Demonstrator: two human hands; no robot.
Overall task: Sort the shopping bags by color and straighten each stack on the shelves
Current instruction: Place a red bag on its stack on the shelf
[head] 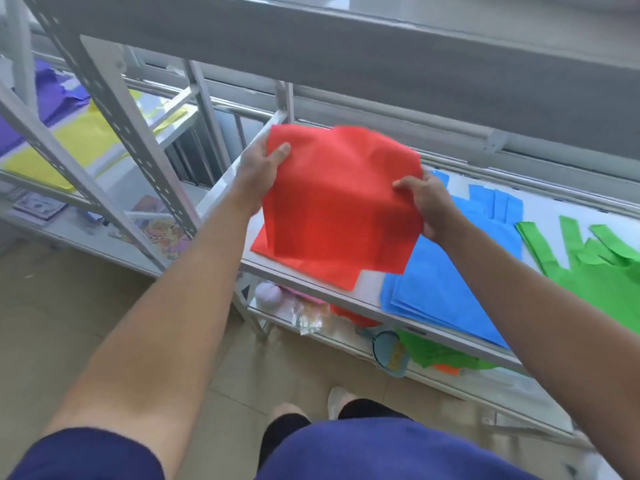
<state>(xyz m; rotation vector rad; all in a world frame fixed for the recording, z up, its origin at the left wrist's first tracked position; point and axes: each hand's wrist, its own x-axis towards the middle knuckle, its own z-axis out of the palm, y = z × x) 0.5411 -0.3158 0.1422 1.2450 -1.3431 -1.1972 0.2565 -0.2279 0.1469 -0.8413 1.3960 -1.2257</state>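
Hands hold one flat red cloth shopping bag (341, 199) up over the grey metal shelf (367, 284). The left hand (263, 168) pinches the bag's edge at about 10 o'clock, with the thumb on top. The right hand (427, 206) pinches the edge at about 3 o'clock, thumb on top too. The bag hangs in the air, tilted and a bit blurry.

Just under it, at 6 o'clock, a small stack of red bags (311, 268) lies on the shelf. Its corners stick out, so it does not look neat yet.

At 3 o'clock from the red stack lies a stack of blue bags (446, 271). Its edges fan out a little at the front. Farther along at 3 o'clock lies a pile of green bags (595, 271), with handles pointing every way.

Far off at 9 o'clock, on another shelf, yellow bags (69, 147) lie next to purple bags (52, 91).

Down at 5 o'clock, on the shelf below, a crumpled green bag (440, 355) sits mixed with something orange and other stuff.

I think the sorting is mostly done, since each color has its own spot. What is left looks like this: lay the red bag on its stack, square up the red, blue and green piles, and maybe fetch the bags from below.
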